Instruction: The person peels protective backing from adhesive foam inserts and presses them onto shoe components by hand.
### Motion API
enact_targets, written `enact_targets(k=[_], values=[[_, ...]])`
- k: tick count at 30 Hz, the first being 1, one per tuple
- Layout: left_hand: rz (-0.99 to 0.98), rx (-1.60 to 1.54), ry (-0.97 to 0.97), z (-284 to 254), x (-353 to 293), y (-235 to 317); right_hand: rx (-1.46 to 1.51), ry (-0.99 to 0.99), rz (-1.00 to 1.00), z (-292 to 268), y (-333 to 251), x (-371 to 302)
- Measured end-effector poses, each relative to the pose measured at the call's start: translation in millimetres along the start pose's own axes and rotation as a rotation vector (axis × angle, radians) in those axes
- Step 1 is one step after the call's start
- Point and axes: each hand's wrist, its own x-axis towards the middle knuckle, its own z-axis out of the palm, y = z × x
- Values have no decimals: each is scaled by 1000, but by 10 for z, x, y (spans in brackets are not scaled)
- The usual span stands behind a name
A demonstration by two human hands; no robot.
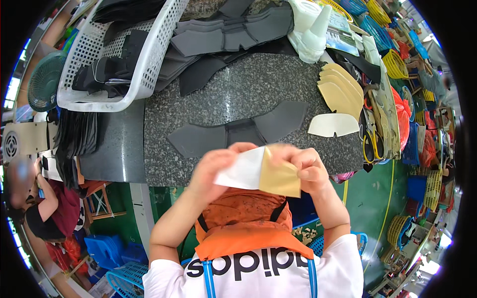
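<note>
In front of my chest my left hand (213, 171) is closed on a white cut piece (242, 170). My right hand (307, 168), partly blurred, grips a tan sheet (278, 179) that joins the white piece along a slanting line; it looks like a backing folded or peeled back from it. Just beyond my hands a dark grey winged foam panel (238, 130) lies flat on the speckled stone tabletop (198, 107). Right of the panel rests a white notched piece (333, 125), with a fanned stack of tan notched pieces (342, 87) behind it.
A white plastic basket (149, 64) with black parts stands at the far left. Stacked dark grey panels (223, 39) lie at the back, beside a pale green bottle-like container (313, 39). Yellow-handled scissors (370, 144) hang at the right edge. Another person (52, 211) works at left.
</note>
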Motion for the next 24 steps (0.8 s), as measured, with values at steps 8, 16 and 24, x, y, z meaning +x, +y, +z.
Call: enact_targets(k=[8,16,24], values=[[452,1129,10,20,-109,345,-1319,-601,773,70,-495,77],[18,1041,306,-159,246,278,-1159,222,211,-277,-201,555],[59,1261,433,-274,311,206,-1471,123,275,-313,-61,696]])
